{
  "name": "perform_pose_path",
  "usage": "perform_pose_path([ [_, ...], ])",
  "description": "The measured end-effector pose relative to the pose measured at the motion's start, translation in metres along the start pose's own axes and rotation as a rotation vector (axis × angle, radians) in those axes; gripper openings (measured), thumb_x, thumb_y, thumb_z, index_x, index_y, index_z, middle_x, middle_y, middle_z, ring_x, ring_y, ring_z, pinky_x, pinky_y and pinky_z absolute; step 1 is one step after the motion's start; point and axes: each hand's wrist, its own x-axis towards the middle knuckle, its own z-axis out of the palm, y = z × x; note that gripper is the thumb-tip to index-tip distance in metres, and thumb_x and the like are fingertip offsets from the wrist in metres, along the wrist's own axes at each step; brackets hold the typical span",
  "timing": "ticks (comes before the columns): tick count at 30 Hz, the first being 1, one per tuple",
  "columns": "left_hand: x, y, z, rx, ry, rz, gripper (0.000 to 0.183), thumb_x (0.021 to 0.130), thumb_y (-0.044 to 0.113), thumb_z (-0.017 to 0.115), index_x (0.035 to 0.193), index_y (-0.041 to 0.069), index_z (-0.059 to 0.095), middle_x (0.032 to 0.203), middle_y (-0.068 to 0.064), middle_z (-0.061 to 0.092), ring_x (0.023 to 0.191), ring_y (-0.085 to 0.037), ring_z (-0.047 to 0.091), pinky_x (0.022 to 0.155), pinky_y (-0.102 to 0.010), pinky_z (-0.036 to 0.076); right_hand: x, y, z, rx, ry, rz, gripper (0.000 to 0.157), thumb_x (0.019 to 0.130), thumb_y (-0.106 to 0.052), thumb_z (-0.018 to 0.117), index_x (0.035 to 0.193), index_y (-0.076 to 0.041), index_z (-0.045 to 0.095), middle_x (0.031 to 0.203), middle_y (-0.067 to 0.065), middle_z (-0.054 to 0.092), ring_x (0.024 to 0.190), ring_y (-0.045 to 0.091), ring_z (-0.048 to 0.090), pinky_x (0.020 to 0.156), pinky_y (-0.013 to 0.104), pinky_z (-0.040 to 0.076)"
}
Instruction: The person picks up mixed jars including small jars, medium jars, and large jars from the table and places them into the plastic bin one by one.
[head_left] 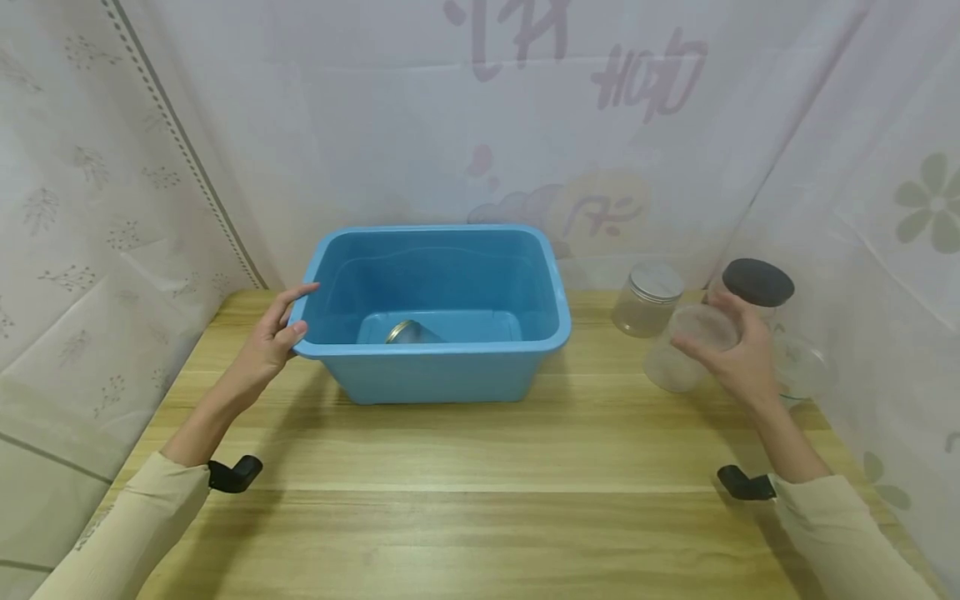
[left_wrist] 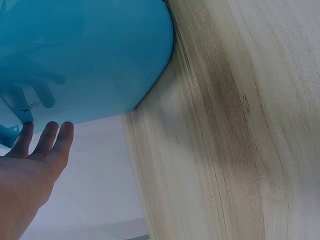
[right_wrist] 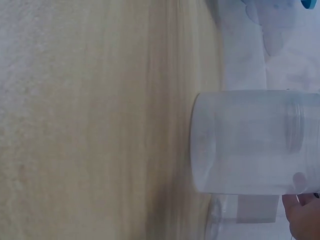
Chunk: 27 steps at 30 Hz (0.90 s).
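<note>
A blue plastic tub (head_left: 431, 375) stands on the table, with a jar (head_left: 408, 332) with a gold-coloured rim lying inside it, partly hidden by the near wall. My left hand (head_left: 266, 343) holds the tub's left rim, thumb at the near corner; in the left wrist view its fingers (left_wrist: 48, 137) reach the tub's outer wall. At the right, my right hand (head_left: 742, 354) grips a clear plastic jar (head_left: 671, 362) round its upper part. That jar (right_wrist: 245, 142) looks upright in the right wrist view; whether its base touches the table I cannot tell.
A jar with a silver lid (head_left: 647, 304) stands behind the gripped one. A jar with a black lid (head_left: 757, 283) is behind my right hand, and a clear container (head_left: 802, 367) is to its right. Printed curtains (head_left: 360, 125) hang round the wooden table (head_left: 465, 500).
</note>
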Motion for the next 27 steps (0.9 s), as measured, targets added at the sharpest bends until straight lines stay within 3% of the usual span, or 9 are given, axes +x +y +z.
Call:
perform_pose_path([
  [6,0.0,0.0,0.0,0.002,-0.005,0.011,0.05,0.11,0.014,0.04,0.158,0.028,0.035,0.137,-0.028,0.04,0.109,-0.026,0.056,0.085,-0.023,0.05,-0.003,0.007,0.002,-0.017,0.017,0.018,0.094,0.079,-0.016,0.089,0.157,-0.009,0.036,0.151,0.017,0.043,0.14,0.024,0.032,0.115,0.043,0.012],
  [12,0.0,0.0,0.0,-0.007,-0.013,0.013,0.05,0.11,0.016,0.039,0.158,0.028,0.035,0.147,-0.028,0.032,0.113,-0.026,0.055,0.086,-0.022,0.05,-0.007,0.012,0.004,-0.002,0.009,0.089,0.099,0.081,-0.019,0.088,0.16,-0.011,0.029,0.161,0.01,0.028,0.142,0.025,0.025,0.113,0.046,0.015],
  [16,0.0,0.0,0.0,-0.003,-0.011,0.008,0.05,0.11,0.016,0.039,0.158,0.028,0.035,0.147,-0.029,0.032,0.113,-0.026,0.055,0.086,-0.022,0.049,-0.008,0.014,0.006,0.008,0.021,0.132,0.099,0.082,-0.02,0.087,0.16,-0.012,0.027,0.16,0.01,0.027,0.136,0.027,0.028,0.11,0.046,0.019],
  [20,0.0,0.0,0.0,0.003,-0.008,0.002,0.05,0.11,0.017,0.04,0.158,0.028,0.035,0.146,-0.03,0.034,0.113,-0.026,0.056,0.086,-0.022,0.049,-0.011,0.017,0.008,0.02,0.037,0.177,0.095,0.084,-0.02,0.085,0.16,-0.013,0.029,0.154,0.012,0.033,0.131,0.028,0.033,0.107,0.043,0.024],
  [27,0.0,0.0,-0.001,-0.006,-0.004,-0.003,0.05,0.11,0.016,0.041,0.158,0.029,0.035,0.144,-0.029,0.036,0.113,-0.025,0.056,0.087,-0.022,0.049,-0.013,0.019,0.012,0.101,0.035,0.192,0.085,0.087,-0.015,0.082,0.157,-0.019,0.034,0.144,0.004,0.039,0.125,0.024,0.037,0.095,0.028,0.033],
])
